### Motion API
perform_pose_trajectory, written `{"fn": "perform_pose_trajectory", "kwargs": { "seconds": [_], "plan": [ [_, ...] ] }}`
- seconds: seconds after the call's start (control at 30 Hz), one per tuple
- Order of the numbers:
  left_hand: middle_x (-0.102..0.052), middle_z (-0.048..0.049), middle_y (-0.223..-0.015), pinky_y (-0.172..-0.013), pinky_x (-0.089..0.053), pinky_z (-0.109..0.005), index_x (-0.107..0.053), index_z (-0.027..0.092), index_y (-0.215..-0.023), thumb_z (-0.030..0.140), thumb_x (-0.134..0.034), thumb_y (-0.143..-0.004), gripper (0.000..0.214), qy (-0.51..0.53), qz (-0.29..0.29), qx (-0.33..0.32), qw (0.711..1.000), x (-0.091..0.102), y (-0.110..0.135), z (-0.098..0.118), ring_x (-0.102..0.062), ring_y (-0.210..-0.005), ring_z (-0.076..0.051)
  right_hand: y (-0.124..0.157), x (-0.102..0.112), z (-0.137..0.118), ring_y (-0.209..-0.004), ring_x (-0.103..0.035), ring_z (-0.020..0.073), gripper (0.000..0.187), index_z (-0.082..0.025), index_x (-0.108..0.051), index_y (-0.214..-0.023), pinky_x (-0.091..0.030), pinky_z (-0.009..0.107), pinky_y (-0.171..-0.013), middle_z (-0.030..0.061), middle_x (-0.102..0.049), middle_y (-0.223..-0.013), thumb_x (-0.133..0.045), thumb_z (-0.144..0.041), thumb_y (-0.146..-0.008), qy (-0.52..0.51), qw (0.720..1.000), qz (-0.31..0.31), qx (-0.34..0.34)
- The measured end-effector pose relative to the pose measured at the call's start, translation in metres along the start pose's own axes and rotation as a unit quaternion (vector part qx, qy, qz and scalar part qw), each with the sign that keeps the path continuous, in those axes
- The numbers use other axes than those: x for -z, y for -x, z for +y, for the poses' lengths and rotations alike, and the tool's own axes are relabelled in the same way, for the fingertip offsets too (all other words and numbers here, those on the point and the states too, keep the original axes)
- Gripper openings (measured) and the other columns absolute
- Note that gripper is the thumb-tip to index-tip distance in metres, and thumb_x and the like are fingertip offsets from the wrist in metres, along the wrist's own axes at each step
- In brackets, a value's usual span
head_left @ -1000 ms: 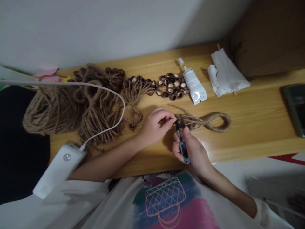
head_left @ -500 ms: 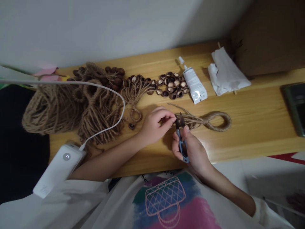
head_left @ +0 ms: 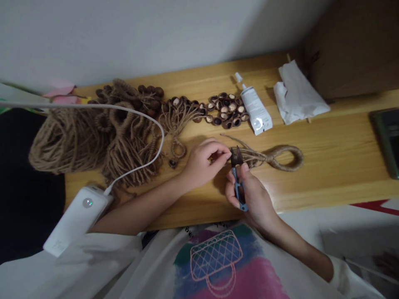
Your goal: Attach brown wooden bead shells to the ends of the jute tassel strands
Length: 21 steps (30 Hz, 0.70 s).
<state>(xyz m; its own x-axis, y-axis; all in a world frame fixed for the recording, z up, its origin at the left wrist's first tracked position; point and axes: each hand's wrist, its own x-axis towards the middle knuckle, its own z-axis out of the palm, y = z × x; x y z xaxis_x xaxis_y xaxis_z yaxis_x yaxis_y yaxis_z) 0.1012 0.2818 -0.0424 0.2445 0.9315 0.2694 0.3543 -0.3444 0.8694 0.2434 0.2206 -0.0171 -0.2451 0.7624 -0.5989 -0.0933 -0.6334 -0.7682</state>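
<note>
My right hand is wrapped round blue-handled thread snips, whose dark blades point away from me and stand a little apart. Just left of the blades, my left hand pinches with thumb and forefinger at the ends of the jute strands. Those strands belong to a jute cord piece with a wrapped loop at its right end and a knot below the loop. Part of the strands lies hidden behind the snips and my fingers. One loose strand curves up beyond the blades.
Behind my hands lie halved nut shells, a white glue tube and a white paper packet. To the left are a jute skein, jute tassels and a power bank with a white cable. A phone rests at the right.
My hands hold nearly the same pose at the strand ends. The snips' blades have shifted very slightly right. The power bank's display reads differently.
</note>
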Motion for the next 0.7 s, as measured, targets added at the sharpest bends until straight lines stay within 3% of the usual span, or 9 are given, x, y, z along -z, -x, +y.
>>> {"fn": "perform_pose_trajectory", "kwargs": {
  "seconds": [0.7],
  "plan": [
    [-0.06, 0.0, -0.07, -0.059, -0.045, -0.021, -0.064, 0.015, -0.076, 0.012, -0.062, -0.081, 0.006, -0.001, -0.001, -0.001, 1.0, 0.0, -0.0008, 0.0016, -0.055, -0.065, -0.01, -0.0003, -0.0005, -0.0013, -0.038, -0.032, 0.0062, 0.053, -0.02, -0.04, -0.073, -0.025, 0.017, -0.04, -0.0056, -0.042, -0.039, -0.025, -0.068, -0.091, 0.008, 1.0, 0.005, 0.003]
  ]
}}
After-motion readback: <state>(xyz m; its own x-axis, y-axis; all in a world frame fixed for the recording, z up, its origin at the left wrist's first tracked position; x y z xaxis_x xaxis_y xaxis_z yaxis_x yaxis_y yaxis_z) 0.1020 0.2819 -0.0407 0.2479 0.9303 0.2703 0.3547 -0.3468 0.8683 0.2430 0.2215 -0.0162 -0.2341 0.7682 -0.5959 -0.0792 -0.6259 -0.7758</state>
